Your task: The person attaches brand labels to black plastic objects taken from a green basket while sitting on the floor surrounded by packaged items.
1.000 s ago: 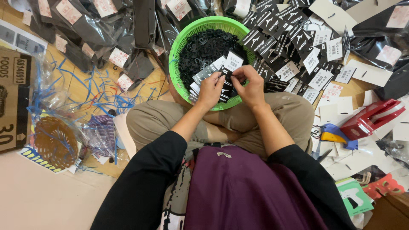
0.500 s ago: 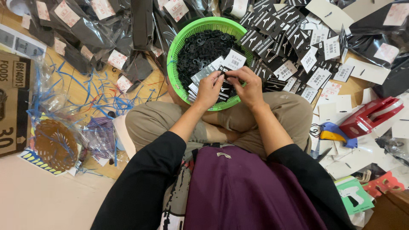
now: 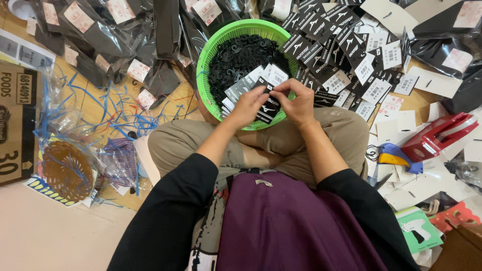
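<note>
Cluttered wooden floor (image 3: 95,108) surrounds me. Over the near rim of the green basket (image 3: 211,47), my left hand (image 3: 249,105) and right hand (image 3: 300,103) pinch a black card tag (image 3: 267,108). My fingers hide its edges, and I can't make out the dark pieces inside the basket.

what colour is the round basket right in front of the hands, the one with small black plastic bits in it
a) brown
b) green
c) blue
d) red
b: the basket has a bright green meshed wall and rim, with black plastic pieces piled inside; the left hand and right hand hold a black card tag over its near edge.
</note>
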